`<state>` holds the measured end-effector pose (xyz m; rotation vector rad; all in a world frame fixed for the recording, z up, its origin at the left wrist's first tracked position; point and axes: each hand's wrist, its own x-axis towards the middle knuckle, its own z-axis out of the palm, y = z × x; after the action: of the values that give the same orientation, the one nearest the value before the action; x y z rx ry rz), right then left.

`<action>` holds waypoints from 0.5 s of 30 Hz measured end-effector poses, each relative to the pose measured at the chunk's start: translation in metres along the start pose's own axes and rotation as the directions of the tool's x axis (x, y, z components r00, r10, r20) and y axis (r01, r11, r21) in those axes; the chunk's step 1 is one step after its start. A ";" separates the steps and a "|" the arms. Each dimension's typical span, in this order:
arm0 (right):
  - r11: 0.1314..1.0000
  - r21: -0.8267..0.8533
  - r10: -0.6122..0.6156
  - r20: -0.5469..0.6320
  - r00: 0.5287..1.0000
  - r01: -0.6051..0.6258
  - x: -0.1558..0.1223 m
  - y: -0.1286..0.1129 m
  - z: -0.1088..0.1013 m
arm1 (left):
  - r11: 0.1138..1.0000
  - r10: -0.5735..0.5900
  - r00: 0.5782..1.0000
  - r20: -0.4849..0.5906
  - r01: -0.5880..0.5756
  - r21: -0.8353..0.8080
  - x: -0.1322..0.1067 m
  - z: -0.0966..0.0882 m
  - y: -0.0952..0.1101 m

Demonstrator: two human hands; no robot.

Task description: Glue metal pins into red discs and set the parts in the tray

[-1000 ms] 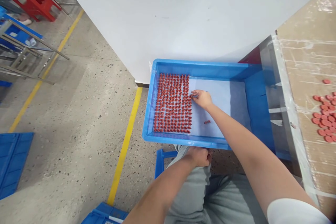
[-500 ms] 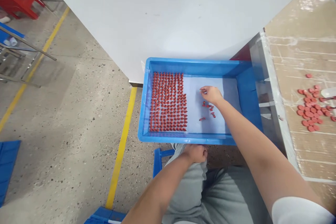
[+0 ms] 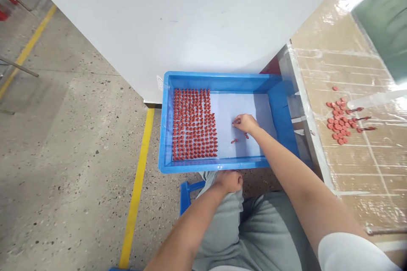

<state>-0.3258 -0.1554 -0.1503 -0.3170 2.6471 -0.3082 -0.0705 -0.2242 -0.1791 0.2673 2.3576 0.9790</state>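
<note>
A blue plastic tray [image 3: 222, 78] lined with a pale sheet sits in front of my knees. Small red parts [image 3: 193, 123] stand in neat rows on its left half. My right hand [image 3: 245, 123] reaches into the tray, fingers curled and pinched over a small red part [image 3: 235, 121]; two more loose parts [image 3: 234, 140] lie just below it. My left hand [image 3: 229, 180] rests as a closed fist on my grey-trousered knee, just under the tray's near rim.
A film-covered workbench [image 3: 356, 165] on the right carries a heap of red discs [image 3: 338, 123] and a few red-handled pieces [image 3: 365, 128]. A white panel [image 3: 178, 21] stands behind the tray. A yellow line [image 3: 136, 186] runs along the speckled concrete floor.
My right hand left the edge of the rows, dropped loose parts mid-tray, then closed over them. The view swung right, showing more of the bench. My left fist stayed on my knee.
</note>
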 end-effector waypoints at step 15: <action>0.993 0.118 0.036 -0.177 0.984 -0.015 -0.013 -0.022 0.025 | 0.998 0.050 0.998 -0.050 -0.048 0.041 -0.002 -0.002 0.008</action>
<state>-0.2994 -0.1767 -0.1607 -0.2267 2.7918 -0.5019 -0.0697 -0.2206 -0.1715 0.3208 2.4291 0.9734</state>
